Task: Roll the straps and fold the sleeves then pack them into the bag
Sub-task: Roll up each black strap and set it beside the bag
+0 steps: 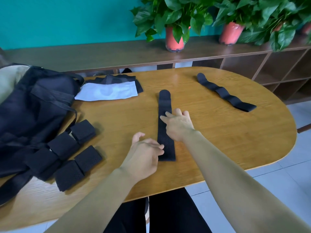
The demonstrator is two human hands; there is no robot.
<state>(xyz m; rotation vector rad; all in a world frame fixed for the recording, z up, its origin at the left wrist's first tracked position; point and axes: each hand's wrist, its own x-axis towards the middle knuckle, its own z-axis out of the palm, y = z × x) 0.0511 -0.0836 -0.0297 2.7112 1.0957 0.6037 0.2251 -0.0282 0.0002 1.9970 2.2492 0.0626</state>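
Perforated black strap [165, 125] lies flat under both open hands [178, 126].

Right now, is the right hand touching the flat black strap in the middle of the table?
Touching. In the head view the right hand lies palm down on the flat black strap, its fingers resting across the fabric with no gap visible.

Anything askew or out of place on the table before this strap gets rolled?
Nothing damaged. The far black fabric strap lies wavy and diagonal near the oval wooden table's right side, not flattened. The black perforated strap under both hands lies straight, ready for rolling.
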